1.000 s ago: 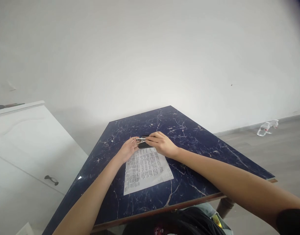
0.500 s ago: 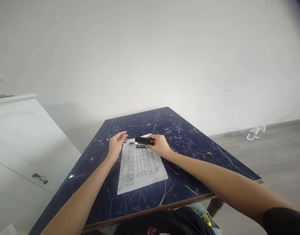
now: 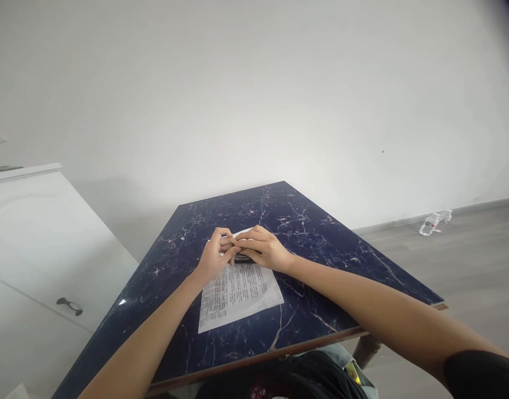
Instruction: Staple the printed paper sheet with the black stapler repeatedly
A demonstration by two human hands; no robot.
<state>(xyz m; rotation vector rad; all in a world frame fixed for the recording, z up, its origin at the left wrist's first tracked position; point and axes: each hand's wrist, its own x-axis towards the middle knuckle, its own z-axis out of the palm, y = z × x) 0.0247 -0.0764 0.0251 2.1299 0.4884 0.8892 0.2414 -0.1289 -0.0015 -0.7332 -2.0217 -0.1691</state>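
Observation:
Both my hands meet over a printed sheet of paper (image 3: 242,293) lying on the dark blue marbled table. Between and under them is a black stapler (image 3: 245,259), mostly covered, with only its dark lower edge showing. My right hand (image 3: 265,249) is closed over the stapler from the right, fingers pointing left. From the other side, my left hand (image 3: 216,254) has its thumb and fingers bent together at the stapler's left end, touching the right fingertips. Whatever sits between the left fingertips is too small and hidden to make out.
The table (image 3: 321,249) stands near a pale wall. A white cabinet (image 3: 42,244) with a dark handle (image 3: 70,306) is on the left. On the floor at right lie clear plastic bottles (image 3: 429,224).
My left hand has moved right to meet my right hand. The stapler, earlier plainly seen with its parts spread apart, is now lower and mostly hidden under my fingers.

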